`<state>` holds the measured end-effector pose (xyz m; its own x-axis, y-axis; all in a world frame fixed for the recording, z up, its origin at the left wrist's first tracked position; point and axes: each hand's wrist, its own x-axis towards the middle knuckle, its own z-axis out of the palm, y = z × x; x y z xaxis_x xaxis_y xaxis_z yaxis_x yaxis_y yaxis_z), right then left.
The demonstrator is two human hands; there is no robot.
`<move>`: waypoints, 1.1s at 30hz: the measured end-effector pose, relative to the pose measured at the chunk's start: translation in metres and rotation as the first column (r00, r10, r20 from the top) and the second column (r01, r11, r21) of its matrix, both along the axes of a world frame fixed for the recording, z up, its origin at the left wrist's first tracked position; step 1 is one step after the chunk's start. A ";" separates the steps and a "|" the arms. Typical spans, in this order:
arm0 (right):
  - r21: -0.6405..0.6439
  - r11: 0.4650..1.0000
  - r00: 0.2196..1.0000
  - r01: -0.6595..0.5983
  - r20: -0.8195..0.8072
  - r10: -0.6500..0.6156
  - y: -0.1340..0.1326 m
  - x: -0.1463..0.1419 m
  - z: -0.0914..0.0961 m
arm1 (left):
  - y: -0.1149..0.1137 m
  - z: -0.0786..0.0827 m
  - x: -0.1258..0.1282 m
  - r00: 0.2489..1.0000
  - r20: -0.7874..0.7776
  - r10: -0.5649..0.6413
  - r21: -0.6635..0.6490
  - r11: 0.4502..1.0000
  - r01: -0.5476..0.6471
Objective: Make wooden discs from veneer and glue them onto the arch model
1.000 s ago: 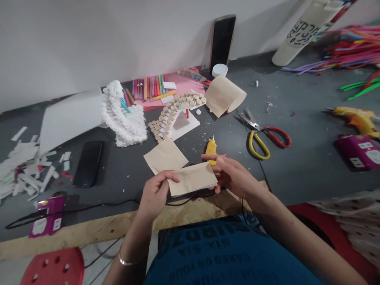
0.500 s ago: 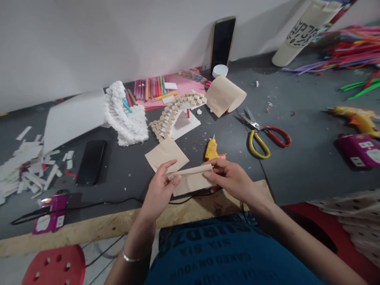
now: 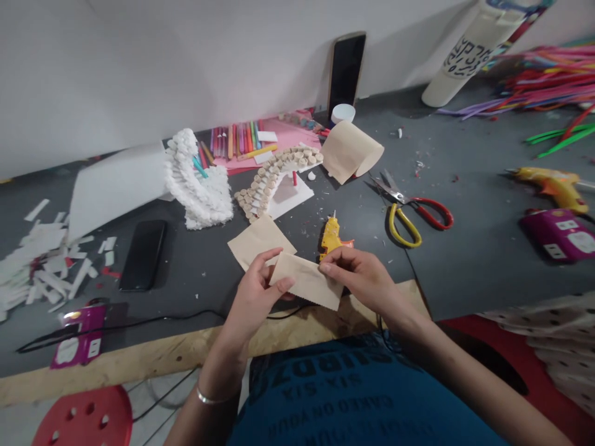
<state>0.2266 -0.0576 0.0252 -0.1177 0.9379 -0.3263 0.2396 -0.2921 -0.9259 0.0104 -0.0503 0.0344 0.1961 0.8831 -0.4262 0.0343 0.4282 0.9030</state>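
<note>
Between my hands, above the front of the table, is a folded piece of beige paper (image 3: 307,282) with a zigzag-cut edge. My left hand (image 3: 258,294) grips its left end, thumb on the near face and fingers behind. The thumb and fingertips of my right hand (image 3: 360,275) pinch its upper right edge. A second beige sheet (image 3: 260,240) lies flat just beyond my left hand. Right behind the paper lies a yellow glue gun (image 3: 331,236), partly covered by my right hand. A roll of the same beige paper (image 3: 348,148) rests farther back.
Scissors with red and yellow handles (image 3: 404,207) lie at right, near another glue gun (image 3: 555,186). An arch covered in beige rolls (image 3: 274,176) and a white textured model (image 3: 190,186) stand behind. A black phone (image 3: 143,255) and paper scraps (image 3: 41,266) lie left; a cable (image 3: 162,317) runs in front.
The folded paper has tilted, its right end now lower and its face turned more toward me. My right fingers have shifted along its upper edge; my left hand still holds the left end.
</note>
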 end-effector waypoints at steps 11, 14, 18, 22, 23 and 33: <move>0.019 0.992 0.991 -0.126 0.045 0.125 0.008 -0.008 0.010 | 0.003 0.012 0.013 0.999 0.029 0.028 0.055 0.998 -0.030; 0.017 1.000 1.000 0.014 -0.001 -0.014 0.006 -0.014 0.004 | 0.001 -0.002 0.020 0.977 0.201 0.065 0.020 0.997 -0.070; 0.061 0.995 0.994 0.074 -0.091 -0.068 0.005 -0.016 -0.005 | -0.001 -0.013 0.033 0.980 0.183 0.083 0.036 0.995 -0.091; 0.104 0.993 0.994 0.054 -0.097 -0.044 0.009 -0.018 -0.005 | 0.001 -0.010 0.038 0.995 0.095 -0.019 0.079 0.997 0.011; 0.117 0.991 0.997 0.063 -0.047 -0.057 0.011 -0.019 -0.003 | 0.001 -0.010 0.037 0.996 0.078 -0.042 0.079 0.996 0.036; 0.464 0.868 0.749 0.176 0.510 -0.424 0.042 0.068 0.004 | 0.007 -0.012 0.038 0.958 0.184 0.221 -0.114 0.973 -0.202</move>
<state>0.2947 -0.0160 0.0293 0.2852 0.9484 0.1386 0.7199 -0.1165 -0.6842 0.0487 -0.0436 0.0225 0.0960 0.8718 -0.4804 -0.2381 0.4887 0.8393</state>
